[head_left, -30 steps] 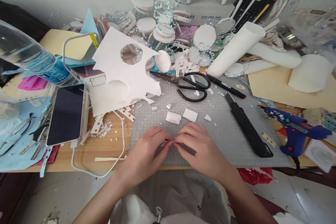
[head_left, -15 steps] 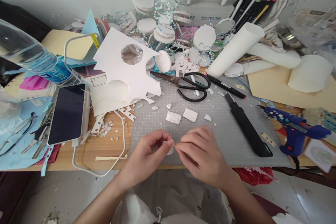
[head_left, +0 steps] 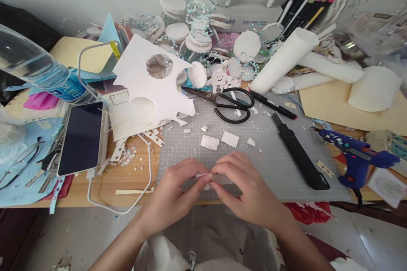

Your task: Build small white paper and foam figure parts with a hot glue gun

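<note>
My left hand and my right hand meet over the near edge of the grey cutting mat. Both pinch a small white paper piece between thumbs and fingertips; most of it is hidden by the fingers. Just beyond the hands lie two small white paper rectangles and a few white scraps on the mat. Black-handled scissors lie at the mat's far edge.
A black craft knife and black pen lie on the mat's right. A blue glue gun is far right. Left are a phone, white cable, water bottle and cut white sheet. Paper rolls and markers crowd the back.
Both hands have stayed at the mat's near edge, shifting a little toward me while working the small paper piece between the fingertips. Nothing else on the desk moved.
</note>
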Available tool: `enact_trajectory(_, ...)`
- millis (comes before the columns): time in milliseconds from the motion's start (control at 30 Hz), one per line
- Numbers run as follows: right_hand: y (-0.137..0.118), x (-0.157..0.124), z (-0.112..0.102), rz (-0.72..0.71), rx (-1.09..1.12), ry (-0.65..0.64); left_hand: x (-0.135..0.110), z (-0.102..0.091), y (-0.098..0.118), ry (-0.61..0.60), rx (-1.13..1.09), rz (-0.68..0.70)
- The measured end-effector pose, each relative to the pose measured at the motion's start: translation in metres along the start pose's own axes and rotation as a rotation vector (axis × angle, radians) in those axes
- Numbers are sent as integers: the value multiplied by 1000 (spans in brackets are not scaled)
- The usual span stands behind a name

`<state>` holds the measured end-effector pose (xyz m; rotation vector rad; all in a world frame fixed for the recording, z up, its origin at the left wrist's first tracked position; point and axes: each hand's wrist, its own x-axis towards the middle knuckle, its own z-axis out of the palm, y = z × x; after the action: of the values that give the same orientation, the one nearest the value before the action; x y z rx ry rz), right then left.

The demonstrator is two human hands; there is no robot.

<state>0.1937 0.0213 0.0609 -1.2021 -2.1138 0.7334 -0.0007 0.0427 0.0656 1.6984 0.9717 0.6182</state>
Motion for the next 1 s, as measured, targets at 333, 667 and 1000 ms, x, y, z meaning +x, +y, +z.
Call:
enact_trajectory(333, 1, 0, 0, 76, 117, -36, -2, -5, 1, -58, 33, 82)
enact_trajectory(667, 1, -1, -1, 61, 66, -37, -3, -5, 0, -64, 106, 74)
enact_trajectory(1000, 1, 0, 0, 49, 75, -14, -4, -6, -2, -65, 92, 71)
